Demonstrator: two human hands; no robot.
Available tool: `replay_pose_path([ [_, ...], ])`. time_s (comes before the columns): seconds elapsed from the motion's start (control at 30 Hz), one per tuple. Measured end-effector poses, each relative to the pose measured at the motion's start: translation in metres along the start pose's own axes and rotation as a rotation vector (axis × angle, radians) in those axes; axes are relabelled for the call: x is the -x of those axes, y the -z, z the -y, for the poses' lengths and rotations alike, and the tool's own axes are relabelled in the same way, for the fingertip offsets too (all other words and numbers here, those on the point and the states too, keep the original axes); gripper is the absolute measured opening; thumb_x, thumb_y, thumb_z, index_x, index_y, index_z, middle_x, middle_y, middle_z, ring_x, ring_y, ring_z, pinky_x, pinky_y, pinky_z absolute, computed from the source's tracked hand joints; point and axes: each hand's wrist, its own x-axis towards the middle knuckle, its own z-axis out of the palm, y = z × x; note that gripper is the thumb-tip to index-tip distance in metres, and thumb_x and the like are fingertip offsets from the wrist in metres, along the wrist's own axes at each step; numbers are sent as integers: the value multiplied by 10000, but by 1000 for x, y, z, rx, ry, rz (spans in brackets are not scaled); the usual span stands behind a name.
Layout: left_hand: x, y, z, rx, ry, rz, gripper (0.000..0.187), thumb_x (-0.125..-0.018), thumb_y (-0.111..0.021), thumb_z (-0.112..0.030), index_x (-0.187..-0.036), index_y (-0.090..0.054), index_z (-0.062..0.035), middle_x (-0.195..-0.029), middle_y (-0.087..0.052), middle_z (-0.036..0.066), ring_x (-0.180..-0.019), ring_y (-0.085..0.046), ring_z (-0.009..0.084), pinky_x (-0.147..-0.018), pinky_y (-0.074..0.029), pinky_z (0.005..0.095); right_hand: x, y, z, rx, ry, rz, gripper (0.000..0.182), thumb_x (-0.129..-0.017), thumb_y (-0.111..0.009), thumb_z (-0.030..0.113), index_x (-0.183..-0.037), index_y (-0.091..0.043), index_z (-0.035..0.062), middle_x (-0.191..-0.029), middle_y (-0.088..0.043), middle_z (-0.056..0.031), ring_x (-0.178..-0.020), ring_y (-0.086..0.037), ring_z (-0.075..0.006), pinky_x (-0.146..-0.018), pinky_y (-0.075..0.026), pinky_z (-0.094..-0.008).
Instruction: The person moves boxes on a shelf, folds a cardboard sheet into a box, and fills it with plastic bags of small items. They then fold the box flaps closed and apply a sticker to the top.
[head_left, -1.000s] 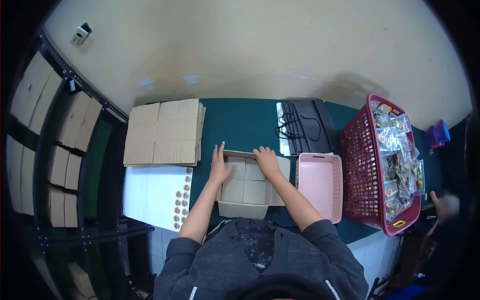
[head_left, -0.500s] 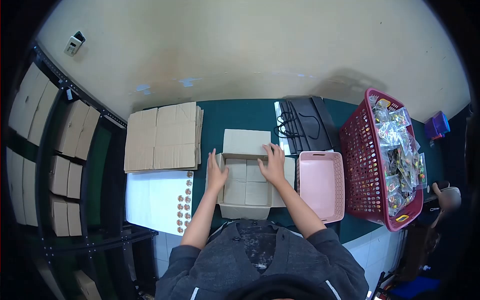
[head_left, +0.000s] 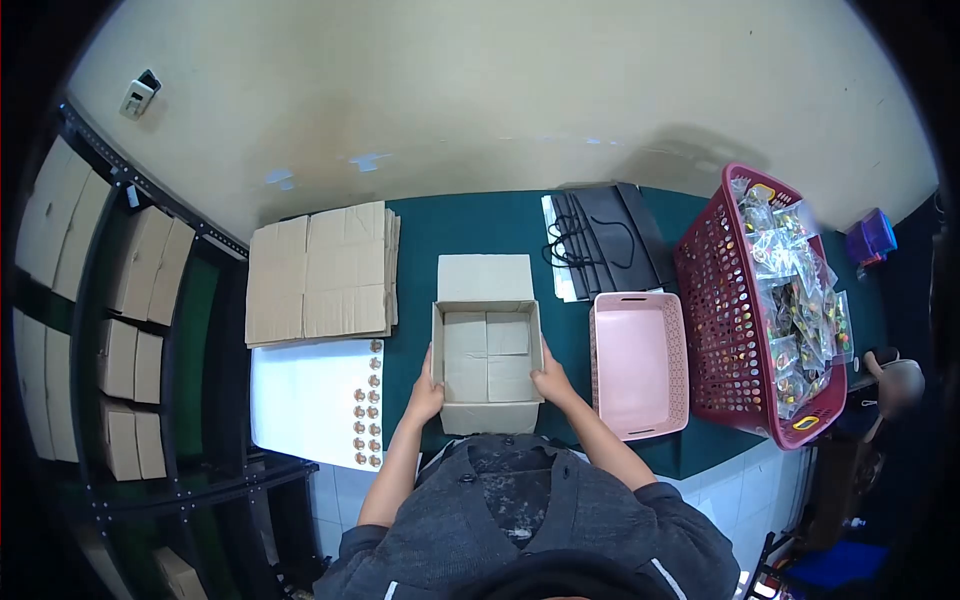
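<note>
In front of me stands an open cardboard box (head_left: 490, 405), its inside bare, with one flap upright-looking at the far side and another at the near side. My left hand (head_left: 427, 393) grips the box's left wall, fingers along the outside and thumb at the rim. On the opposite wall my right hand (head_left: 553, 380) grips in the same way. The side flaps no longer show above the rim; the hands and walls hide where they lie.
Flattened cardboard (head_left: 345, 270) is stacked at left above a white sheet (head_left: 305, 405) with round stickers. To the right are black paper bags (head_left: 615, 245), a pink tray (head_left: 637, 370) and a maroon basket (head_left: 715, 330) of small plastic packets. Shelves (head_left: 90, 400) hold boxes at far left.
Both hands have moved from the box's far inner part and flaps down to its outer sides. The side flaps, spread outward before, are now out of sight.
</note>
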Motion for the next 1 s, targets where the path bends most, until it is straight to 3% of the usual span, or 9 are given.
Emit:
replay_pose_path([
  [0.2, 6, 0, -11, -24, 72, -13, 766, -775, -438, 72, -1444, -113, -109, -1410, -297, 242, -1304, -327, 326, -1058, -274, 334, -23, 2, -27, 19, 86, 60, 808, -705, -458, 8, -1442, -133, 72, -1319, -408, -282, -1228, -428, -354, -1024, -317, -347],
  [0.33, 6, 0, -44, -15, 205, 8, 756, -802, -506, -7, -1437, -101, -73, -1412, -268, 264, -1319, -284, 347, -1067, -265, 348, -6, 30, 15, 95, -72, 160, 771, -798, -559, 178, -1437, -144, 56, -1336, -362, -316, -1244, -397, -361, -1043, -295, -330],
  [0.43, 1, -2, 1, -221, -111, -66, 781, -805, -548, -53, -1431, -83, -40, -1434, -197, 273, -1351, -182, 374, -1087, -212, 391, 13, 58, 26, 252, 268, -159, 620, -851, -553, 218, -1386, -291, 47, -1295, -440, -268, -1228, -419, -347, -1032, -318, -355],
  [0.6, 21, 5, -32, -333, -43, -127, 805, -797, -590, -93, -1428, -94, -29, -1454, -128, 267, -1365, -88, 398, -1102, -142, 443, 96, 187, 128, 355, 650, -779, 245, -838, -550, 62, -1077, -587, 23, -1129, -579, -161, -1089, -529, -306, -948, -398, -370],
  [0.67, 24, 9, -42, -345, -32, -152, 803, -796, -594, -97, -1428, -102, -34, -1455, -123, 267, -1365, -82, 400, -1103, -133, 451, 124, 239, 151, 303, 532, -1013, 183, -852, -514, 25, -1008, -610, 18, -1009, -611, -143, -957, -593, -267, -820, -461, -322],
  [0.7, 24, 11, -50, -353, -69, -193, 796, -799, -592, -98, -1428, -108, -37, -1457, -121, 262, -1366, -83, 399, -1105, -128, 448, 138, 267, 159, 602, 565, -1177, 182, -858, -520, 52, -1013, -608, 14, -997, -609, -151, -941, -594, -271, -802, -463, -330],
  [0.83, 19, 12, -72, -310, -226, -266, 680, -839, -537, -82, -1412, -176, -18, -1454, -186, 230, -1361, -153, 367, -1106, -147, 421, 156, 387, 136, 870, 257, -1223, 232, -830, -565, 119, -1037, -610, 22, -1037, -608, -168, -1035, -550, -297, -918, -408, -390],
  [0.9, 20, 9, -86, -239, -284, -268, 592, -865, -489, -64, -1391, -226, 9, -1435, -255, 218, -1347, -223, 341, -1103, -174, 395, 151, 432, 107, 1072, -138, -985, 498, -748, -684, 223, -1188, -532, 46, -1182, -553, -159, -1143, -482, -317, -970, -377, -418],
  [1.0, 18, -5, -88, -146, -288, -202, 595, -862, -487, -57, -1392, -222, 8, -1433, -258, 216, -1342, -233, 344, -1100, -182, 398, 146, 450, 78, 1323, -354, -892, 852, -623, -784, 318, -1331, -377, 76, -1308, -460, -145, -1229, -394, -343, -1003, -337, -482],
])
